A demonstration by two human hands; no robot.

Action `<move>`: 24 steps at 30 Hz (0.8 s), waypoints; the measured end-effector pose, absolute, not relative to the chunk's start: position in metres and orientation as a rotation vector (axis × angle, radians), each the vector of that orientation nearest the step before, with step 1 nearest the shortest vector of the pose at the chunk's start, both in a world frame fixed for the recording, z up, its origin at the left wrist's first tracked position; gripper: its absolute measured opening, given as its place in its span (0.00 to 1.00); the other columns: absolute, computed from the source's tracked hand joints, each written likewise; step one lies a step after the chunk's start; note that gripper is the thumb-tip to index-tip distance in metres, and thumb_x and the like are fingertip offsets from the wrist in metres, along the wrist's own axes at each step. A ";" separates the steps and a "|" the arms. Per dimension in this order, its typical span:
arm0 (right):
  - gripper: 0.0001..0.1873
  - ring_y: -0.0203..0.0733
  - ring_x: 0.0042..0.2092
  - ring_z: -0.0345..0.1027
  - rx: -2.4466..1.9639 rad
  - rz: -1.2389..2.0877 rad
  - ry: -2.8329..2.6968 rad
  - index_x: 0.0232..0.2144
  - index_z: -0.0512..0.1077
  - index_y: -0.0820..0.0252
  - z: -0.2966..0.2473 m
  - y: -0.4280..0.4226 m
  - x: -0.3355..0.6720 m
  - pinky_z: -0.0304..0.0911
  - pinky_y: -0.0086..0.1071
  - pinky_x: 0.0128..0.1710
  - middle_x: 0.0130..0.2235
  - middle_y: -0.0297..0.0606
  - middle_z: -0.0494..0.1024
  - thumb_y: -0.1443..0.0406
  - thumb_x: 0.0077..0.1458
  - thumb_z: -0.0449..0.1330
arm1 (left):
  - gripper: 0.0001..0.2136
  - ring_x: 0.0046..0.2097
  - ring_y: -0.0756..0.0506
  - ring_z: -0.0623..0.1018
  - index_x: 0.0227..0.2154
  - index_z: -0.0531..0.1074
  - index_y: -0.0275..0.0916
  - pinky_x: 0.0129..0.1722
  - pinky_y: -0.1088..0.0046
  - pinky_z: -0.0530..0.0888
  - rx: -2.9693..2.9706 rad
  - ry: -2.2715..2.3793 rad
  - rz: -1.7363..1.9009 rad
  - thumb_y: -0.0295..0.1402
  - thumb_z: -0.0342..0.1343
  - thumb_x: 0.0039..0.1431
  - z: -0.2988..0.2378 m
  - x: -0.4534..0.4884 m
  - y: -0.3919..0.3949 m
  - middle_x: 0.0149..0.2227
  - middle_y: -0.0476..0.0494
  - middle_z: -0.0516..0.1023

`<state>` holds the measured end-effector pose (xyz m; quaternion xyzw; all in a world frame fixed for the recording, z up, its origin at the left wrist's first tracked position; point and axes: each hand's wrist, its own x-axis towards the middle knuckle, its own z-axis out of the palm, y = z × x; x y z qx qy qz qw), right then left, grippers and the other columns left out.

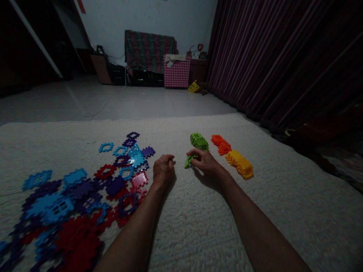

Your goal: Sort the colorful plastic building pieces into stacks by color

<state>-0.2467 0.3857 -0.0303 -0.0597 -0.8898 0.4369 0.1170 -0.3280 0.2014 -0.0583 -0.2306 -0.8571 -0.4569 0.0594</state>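
Note:
My right hand [203, 160] has its fingers closed on a green interlocking building tile [187, 162], low over the quilted mat. Just beyond it lies a row of stacked green tiles [198, 140]. To the right of that hand are a pile of orange tiles [221, 144] and a yellow-orange stack [239, 164]. My left hand [163, 168] is curled over the mat with its fingers drawn in, and nothing shows in it. On its left, a pink tile [139, 179] and a light blue tile [136, 155] lie among loose pieces.
Loose purple [115, 186], red [81, 236] and blue tiles [49, 206] spread over the left of the cream mat [195, 226]. Past its far edge are a tiled floor [147, 102], a cabinet with a checked cloth [176, 73] and a dark curtain [263, 56].

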 end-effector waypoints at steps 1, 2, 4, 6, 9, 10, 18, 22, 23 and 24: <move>0.15 0.35 0.29 0.65 -0.196 1.233 -2.637 0.41 0.74 0.59 -0.028 0.389 -0.245 0.61 0.30 0.32 0.29 0.32 0.73 0.69 0.48 0.56 | 0.16 0.41 0.45 0.82 0.38 0.81 0.38 0.47 0.69 0.77 -0.698 -2.593 -1.398 0.23 0.49 0.54 -0.058 -0.328 0.201 0.39 0.42 0.83; 0.16 0.36 0.32 0.66 -0.212 1.164 -2.672 0.40 0.74 0.59 -0.024 0.391 -0.244 0.62 0.31 0.35 0.32 0.34 0.75 0.70 0.47 0.57 | 0.16 0.41 0.45 0.82 0.38 0.81 0.38 0.46 0.70 0.77 -0.696 -2.589 -1.413 0.23 0.49 0.54 -0.058 -0.327 0.201 0.39 0.43 0.83; 0.17 0.39 0.38 0.68 -0.242 0.970 -2.753 0.42 0.74 0.59 -0.017 0.390 -0.242 0.63 0.33 0.40 0.39 0.38 0.76 0.70 0.46 0.59 | 0.17 0.41 0.46 0.82 0.38 0.81 0.38 0.46 0.70 0.77 -0.695 -2.589 -1.432 0.22 0.49 0.54 -0.057 -0.327 0.201 0.39 0.43 0.83; 0.19 0.43 0.43 0.68 -0.273 0.802 -2.816 0.45 0.72 0.59 -0.010 0.384 -0.239 0.63 0.35 0.45 0.44 0.42 0.75 0.66 0.49 0.62 | 0.17 0.41 0.46 0.82 0.38 0.81 0.38 0.47 0.70 0.77 -0.702 -2.595 -1.424 0.22 0.49 0.54 -0.056 -0.327 0.201 0.39 0.43 0.83; 0.25 0.49 0.47 0.67 -0.370 0.624 -2.924 0.48 0.70 0.60 -0.004 0.364 -0.233 0.62 0.40 0.48 0.47 0.48 0.72 0.55 0.49 0.66 | 0.16 0.42 0.45 0.82 0.39 0.81 0.38 0.48 0.69 0.77 -0.710 -2.602 -1.405 0.23 0.49 0.55 -0.056 -0.328 0.201 0.40 0.43 0.83; 0.26 0.52 0.49 0.66 -0.411 0.560 -2.951 0.47 0.70 0.61 -0.004 0.357 -0.232 0.62 0.41 0.48 0.48 0.50 0.71 0.53 0.49 0.66 | 0.16 0.42 0.45 0.82 0.39 0.81 0.38 0.48 0.69 0.77 -0.707 -2.601 -1.407 0.23 0.49 0.55 -0.057 -0.328 0.201 0.40 0.43 0.83; 0.24 0.53 0.52 0.64 -0.501 0.432 -2.985 0.50 0.69 0.64 -0.010 0.345 -0.236 0.61 0.41 0.51 0.48 0.51 0.70 0.61 0.51 0.61 | 0.16 0.40 0.46 0.82 0.38 0.81 0.37 0.45 0.71 0.78 -0.676 -2.584 -1.482 0.22 0.49 0.55 -0.059 -0.328 0.202 0.39 0.43 0.83; 0.32 0.52 0.51 0.65 -0.445 0.572 -2.730 0.55 0.67 0.64 -0.011 0.371 -0.245 0.62 0.40 0.53 0.49 0.50 0.70 0.62 0.47 0.64 | 0.16 0.38 0.47 0.82 0.38 0.81 0.37 0.42 0.72 0.78 -0.677 -2.560 -1.557 0.22 0.48 0.55 -0.057 -0.326 0.202 0.39 0.44 0.83; 0.33 0.52 0.52 0.65 -0.435 0.559 -2.624 0.56 0.66 0.64 -0.012 0.378 -0.247 0.62 0.41 0.54 0.50 0.50 0.70 0.62 0.47 0.64 | 0.16 0.38 0.47 0.82 0.38 0.81 0.37 0.42 0.73 0.78 -0.675 -2.559 -1.562 0.22 0.49 0.55 -0.056 -0.326 0.202 0.38 0.43 0.83; 0.33 0.53 0.53 0.64 -0.430 0.539 -2.526 0.56 0.65 0.63 -0.015 0.384 -0.248 0.61 0.42 0.55 0.50 0.50 0.69 0.61 0.48 0.64 | 0.16 0.37 0.47 0.82 0.38 0.81 0.37 0.41 0.73 0.78 -0.673 -2.560 -1.565 0.22 0.49 0.55 -0.056 -0.326 0.202 0.38 0.43 0.83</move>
